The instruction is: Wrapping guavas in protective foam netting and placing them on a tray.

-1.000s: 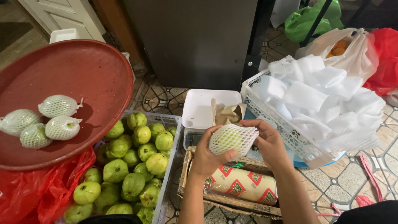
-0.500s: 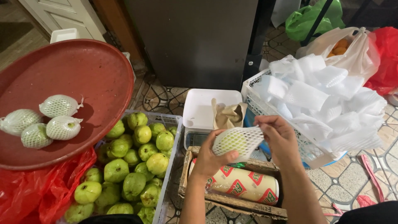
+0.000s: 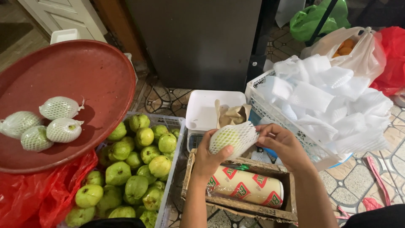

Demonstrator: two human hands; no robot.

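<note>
My left hand grips a green guava wrapped in a white foam net sleeve, held over a cardboard box. My right hand pinches the right end of that sleeve. To the left, a grey crate is full of bare green guavas. Further left, a big red round tray carries three guavas in foam nets. A white basket heaped with empty foam net sleeves stands at my right.
A cardboard box below my hands holds a patterned roll. Behind it is a white tray with brown paper. Red plastic lies under the big tray. Bags, one with oranges, sit at the back right on the tiled floor.
Both hands have turned the netted guava slightly, and the right hand has drawn the sleeve's end out to the right. Nothing else has moved.
</note>
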